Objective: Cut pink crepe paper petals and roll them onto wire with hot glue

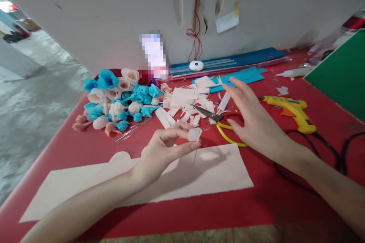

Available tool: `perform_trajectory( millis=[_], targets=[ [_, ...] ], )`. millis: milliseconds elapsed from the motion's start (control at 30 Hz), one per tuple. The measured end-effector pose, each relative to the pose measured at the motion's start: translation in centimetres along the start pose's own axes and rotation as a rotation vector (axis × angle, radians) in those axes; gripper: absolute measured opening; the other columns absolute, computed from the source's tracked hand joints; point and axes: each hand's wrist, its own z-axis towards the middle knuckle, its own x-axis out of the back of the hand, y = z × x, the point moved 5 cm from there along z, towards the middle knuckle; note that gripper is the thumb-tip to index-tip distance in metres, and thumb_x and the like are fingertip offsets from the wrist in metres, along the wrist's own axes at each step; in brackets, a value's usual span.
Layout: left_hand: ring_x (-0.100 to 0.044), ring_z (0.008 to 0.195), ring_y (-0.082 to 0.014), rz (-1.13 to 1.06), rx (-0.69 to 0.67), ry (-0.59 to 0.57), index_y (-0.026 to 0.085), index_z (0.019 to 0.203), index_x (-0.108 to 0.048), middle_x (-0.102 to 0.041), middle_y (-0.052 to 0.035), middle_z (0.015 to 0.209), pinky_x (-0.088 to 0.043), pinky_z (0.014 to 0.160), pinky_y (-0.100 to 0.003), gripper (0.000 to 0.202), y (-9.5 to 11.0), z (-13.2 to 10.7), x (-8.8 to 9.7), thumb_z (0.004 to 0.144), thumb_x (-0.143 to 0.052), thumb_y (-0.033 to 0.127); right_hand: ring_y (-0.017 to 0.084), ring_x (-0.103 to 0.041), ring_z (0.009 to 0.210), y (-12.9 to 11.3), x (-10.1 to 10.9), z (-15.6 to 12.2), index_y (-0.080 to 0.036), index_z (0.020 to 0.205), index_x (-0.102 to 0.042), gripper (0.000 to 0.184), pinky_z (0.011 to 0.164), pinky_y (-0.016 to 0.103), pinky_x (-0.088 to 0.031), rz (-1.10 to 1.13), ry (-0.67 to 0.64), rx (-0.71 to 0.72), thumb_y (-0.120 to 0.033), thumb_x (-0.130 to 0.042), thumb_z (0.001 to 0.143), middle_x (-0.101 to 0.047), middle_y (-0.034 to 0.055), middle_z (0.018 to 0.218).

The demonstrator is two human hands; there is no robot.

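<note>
Between thumb and fingers, my left hand (168, 145) pinches a small white paper flower bud (194, 135) with a thin wire stem pointing down. Beneath it lies a long sheet of white crepe paper (216, 174). A rounded white paper piece (121, 157) sits at that sheet's back edge. My right hand (245, 110) is raised with its fingers apart and holds nothing. Yellow-handled scissors (218, 117) lie just behind and left of it, their handles partly covered by the hand. White paper scraps (182, 100) are spread around the blades.
Blue, white and pink paper flowers (122, 98) are heaped at the left, beside loose wires (132, 131). A yellow glue gun (293, 110) with a black cord rests at the right near a green board (342, 72). Blue paper (242, 78) lies near the wall.
</note>
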Motion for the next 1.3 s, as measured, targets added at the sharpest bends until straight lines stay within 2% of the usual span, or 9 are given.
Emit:
perform_trajectory(
  millis=[33,67,167,233,367,567,833,1067,1300],
  targets=[
    [-0.050,0.091,-0.0097,-0.048,0.009,0.003,0.022,0.065,-0.068,-0.057,0.0032,0.089,-0.037,0.082,-0.018,0.007,-0.1,0.0,-0.1,0.071,-0.069,0.019,0.024,-0.036,0.125,-0.2,-0.4,-0.1,-0.016,0.123,-0.048,0.050,0.102,0.037,-0.033,0.020,-0.040,0.019,-0.011,-0.056,0.074,-0.037,0.0104,0.138],
    [-0.049,0.095,-0.0103,-0.091,0.023,0.005,0.022,0.066,-0.068,-0.055,0.0028,0.092,-0.036,0.085,-0.018,0.006,-0.2,0.0,-0.2,0.071,-0.069,0.019,0.023,-0.036,0.125,-0.5,-1.0,-0.3,-0.018,0.121,-0.051,0.044,0.103,0.037,-0.032,0.093,-0.122,0.011,-0.014,-0.054,0.077,-0.041,0.0090,0.136],
    [-0.046,0.099,-0.0122,-0.180,0.058,-0.014,0.020,0.071,-0.068,-0.050,0.0013,0.097,-0.036,0.087,-0.021,0.003,-0.6,-0.1,-0.5,0.072,-0.067,0.018,0.016,-0.059,0.098,-1.8,-3.3,-1.7,-0.022,0.103,-0.062,0.024,0.087,0.029,-0.046,0.485,-0.398,-0.103,-0.025,-0.046,0.086,-0.065,0.0036,0.105],
    [-0.046,0.092,-0.0113,-0.189,0.069,-0.046,0.020,0.073,-0.068,-0.048,0.0005,0.098,-0.039,0.082,-0.021,0.003,-0.8,-0.2,-0.8,0.074,-0.066,0.018,0.014,-0.063,0.084,-2.5,-4.2,-2.6,-0.021,0.093,-0.065,0.020,0.074,0.023,-0.049,0.680,-0.454,-0.186,-0.026,-0.047,0.085,-0.068,0.0019,0.091],
    [-0.046,0.079,-0.0098,-0.176,0.072,-0.101,0.021,0.075,-0.067,-0.049,0.0000,0.094,-0.041,0.069,-0.021,0.006,-1.0,-0.5,-1.3,0.078,-0.062,0.019,0.011,-0.060,0.071,-3.0,-4.7,-3.4,-0.016,0.075,-0.065,0.013,0.062,0.019,-0.046,0.856,-0.431,-0.319,-0.023,-0.054,0.079,-0.066,0.0015,0.075],
    [-0.049,0.087,-0.0117,-0.011,-0.011,-0.092,0.022,0.073,-0.065,-0.052,0.0014,0.089,-0.040,0.078,-0.023,0.005,0.1,-0.6,-0.9,0.077,-0.063,0.021,0.005,-0.049,0.052,-2.9,-4.6,-3.4,-0.016,0.071,-0.063,0.005,0.046,0.014,-0.037,0.940,-0.410,-0.468,-0.017,-0.059,0.073,-0.060,-0.0023,0.063],
    [-0.052,0.075,-0.0149,0.313,-0.195,-0.073,0.018,0.065,-0.066,-0.060,-0.0020,0.071,-0.040,0.075,-0.028,0.013,3.0,-0.8,-0.8,0.077,-0.061,0.018,0.005,-0.048,0.049,-3.5,-4.1,-3.5,-0.015,0.068,-0.062,0.005,0.045,0.016,-0.040,0.876,-0.446,-0.470,-0.015,-0.059,0.072,-0.058,-0.0015,0.061],
    [-0.052,0.069,-0.0154,0.298,-0.253,-0.043,0.020,0.064,-0.069,-0.065,-0.0009,0.065,-0.040,0.077,-0.033,0.012,3.3,-0.7,-0.9,0.073,-0.064,0.013,0.005,-0.048,0.048,-3.6,-4.0,-3.5,-0.015,0.067,-0.063,0.005,0.045,0.017,-0.041,0.854,-0.455,-0.482,-0.015,-0.059,0.070,-0.059,-0.0009,0.061],
    [-0.054,0.071,-0.0139,0.180,-0.209,-0.047,0.024,0.070,-0.070,-0.065,0.0017,0.066,-0.042,0.077,-0.031,0.014,2.9,-1.0,-0.5,0.071,-0.066,0.010,0.005,-0.050,0.048,-3.6,-4.0,-3.7,-0.015,0.067,-0.062,0.005,0.046,0.016,-0.043,0.886,-0.468,-0.491,-0.015,-0.059,0.071,-0.060,-0.0013,0.061]
  ],
)
